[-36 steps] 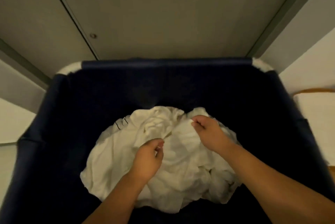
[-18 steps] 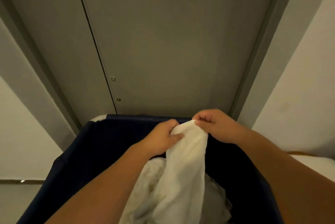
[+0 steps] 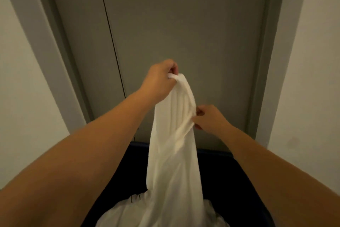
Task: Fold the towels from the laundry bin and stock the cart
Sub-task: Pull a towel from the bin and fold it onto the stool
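Before grey doors, left hand (image 3: 161,79) and right hand (image 3: 207,118) pinch white cloth towel (image 3: 173,153), lifting it clear of dark blue laundry bin (image 3: 230,180) to find edges

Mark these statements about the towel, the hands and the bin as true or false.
1. The left hand grips the top of the towel. True.
2. The right hand hangs free and touches nothing. False: it pinches the towel's edge, lower than the left hand.
3. The towel is folded flat. False: it hangs long and bunched over the bin.
4. More white cloth lies in the bin. True.
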